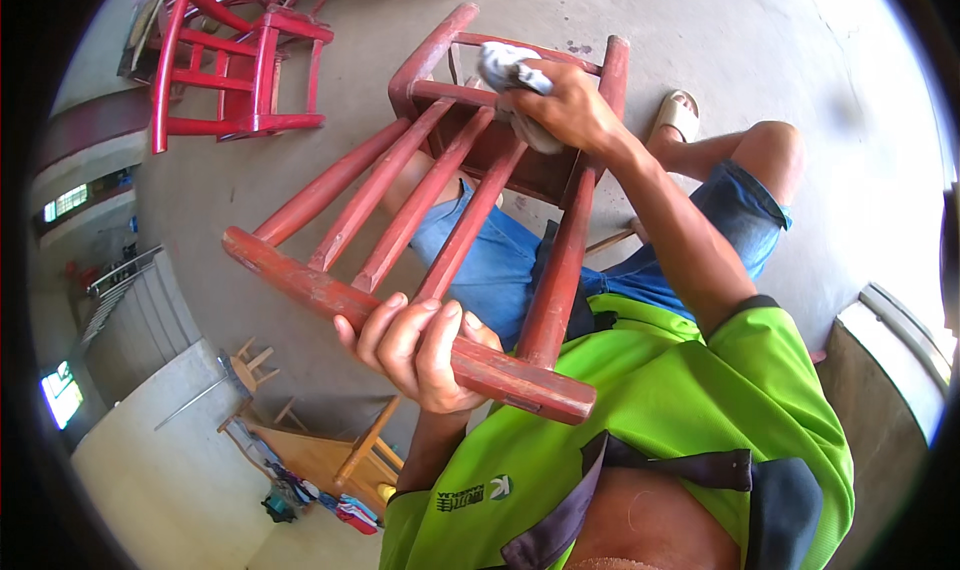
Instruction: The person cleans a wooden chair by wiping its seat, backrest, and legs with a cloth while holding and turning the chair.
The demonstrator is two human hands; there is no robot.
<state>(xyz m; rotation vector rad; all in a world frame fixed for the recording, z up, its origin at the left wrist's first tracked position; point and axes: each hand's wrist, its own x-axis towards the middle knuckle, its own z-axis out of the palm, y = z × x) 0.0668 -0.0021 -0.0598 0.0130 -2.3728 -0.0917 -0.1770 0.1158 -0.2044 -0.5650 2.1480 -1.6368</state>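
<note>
A red-painted wooden chair (405, 210) with scuffed, worn paint lies tilted in front of me, its slatted back towards my chest. My left hand (420, 352) is wrapped around the top rail (300, 274) of the chair back, fingers over the upper side. In my right hand (574, 105) is a bunched, grey-white cloth (501, 66), held at the far end of the slats near the seat. Part of the cloth hangs below the fingers. The hand hides some of the seat frame. Beneath the slats show my denim shorts (480, 247).
Glossy red wooden chairs (262, 82) are grouped at the upper left. A small wooden stool (251, 367) and a wooden table (300, 450) stand at the lower left by a pale wall (172, 450). My sandalled foot (679, 116) rests on the concrete floor (720, 37). A low wall (877, 375) is at right.
</note>
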